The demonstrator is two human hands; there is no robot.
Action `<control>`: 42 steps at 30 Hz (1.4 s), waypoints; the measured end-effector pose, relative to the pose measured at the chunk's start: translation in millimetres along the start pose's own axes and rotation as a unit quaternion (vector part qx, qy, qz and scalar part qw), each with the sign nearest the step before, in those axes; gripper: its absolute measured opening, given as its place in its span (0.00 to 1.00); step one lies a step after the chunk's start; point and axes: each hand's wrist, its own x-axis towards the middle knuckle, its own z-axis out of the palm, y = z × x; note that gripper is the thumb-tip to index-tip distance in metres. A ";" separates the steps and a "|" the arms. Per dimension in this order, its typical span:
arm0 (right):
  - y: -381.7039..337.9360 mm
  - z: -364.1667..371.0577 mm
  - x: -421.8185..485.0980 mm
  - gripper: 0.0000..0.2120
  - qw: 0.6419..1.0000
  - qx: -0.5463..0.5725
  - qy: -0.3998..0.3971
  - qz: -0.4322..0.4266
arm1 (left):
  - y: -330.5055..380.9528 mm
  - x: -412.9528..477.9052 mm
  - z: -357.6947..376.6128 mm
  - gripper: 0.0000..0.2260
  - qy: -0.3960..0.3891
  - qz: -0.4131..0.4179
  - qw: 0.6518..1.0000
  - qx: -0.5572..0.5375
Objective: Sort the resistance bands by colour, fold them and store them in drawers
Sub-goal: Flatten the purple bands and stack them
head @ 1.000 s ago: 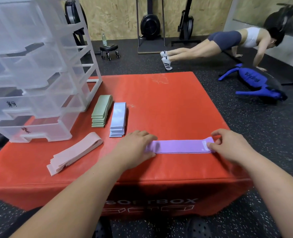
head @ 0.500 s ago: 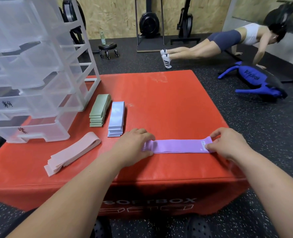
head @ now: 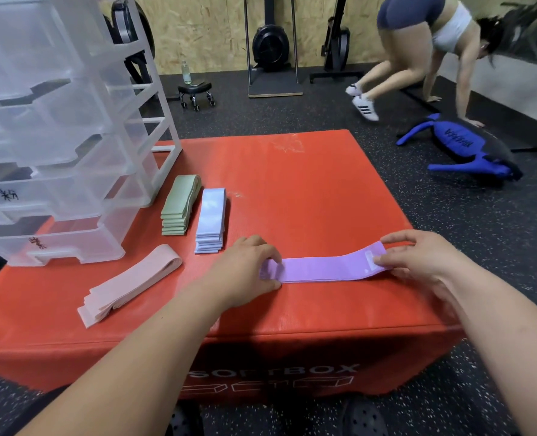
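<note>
A purple resistance band (head: 320, 269) lies stretched along the front of the red soft box (head: 308, 190). My left hand (head: 245, 265) presses its left end down. My right hand (head: 418, 256) pinches its right end, which is lifted off the box. A green stack of bands (head: 179, 205) and a pale blue stack (head: 211, 220) lie side by side further back. A pink stack (head: 128, 286) lies diagonally at the front left. The clear plastic drawer unit (head: 56, 136) stands at the left rear corner with its drawers closed.
A person exercises on the black floor at the far right, beside a blue bag (head: 462, 149). A small rolling stool (head: 196, 92) with a bottle and gym machines stand against the back wall. My shoes show below the box's front edge.
My right hand has raised the band's right end off the box. The left hand stays on the left end. The person in the background has gone from a plank to stepping forward.
</note>
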 end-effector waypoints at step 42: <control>-1.1 105.0 8.2 0.42 0.856 -0.322 -0.121 -0.386 | 6.8 0.5 -54.3 0.14 0.124 -0.252 0.825 -0.490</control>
